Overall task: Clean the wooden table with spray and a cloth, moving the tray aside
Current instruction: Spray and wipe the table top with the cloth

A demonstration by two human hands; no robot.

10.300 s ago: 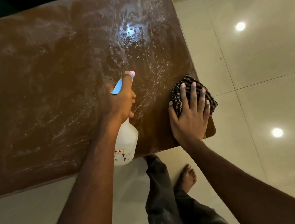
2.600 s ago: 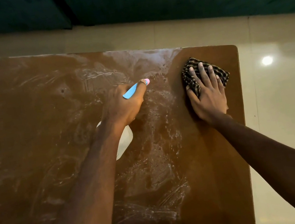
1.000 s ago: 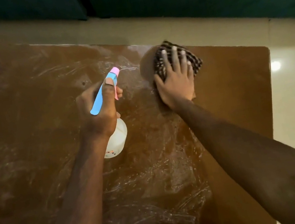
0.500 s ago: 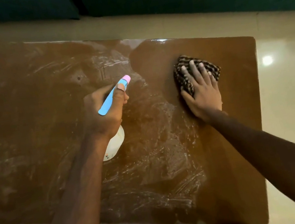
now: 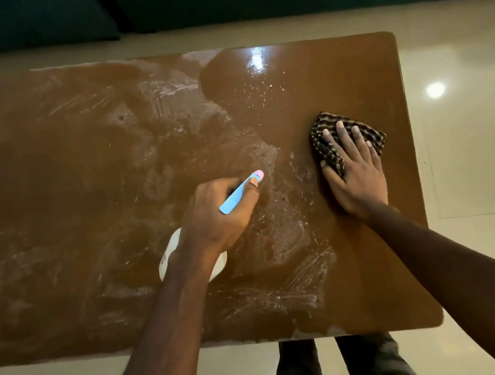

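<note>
While the left hand clamps the white plastic spray bottle over the brown wooden table, the right hand presses flat, fingers spread, on the soft, limp checked cloth near the table's right edge, best held bunched under the palm.

head view, steeply downward, over table
</note>
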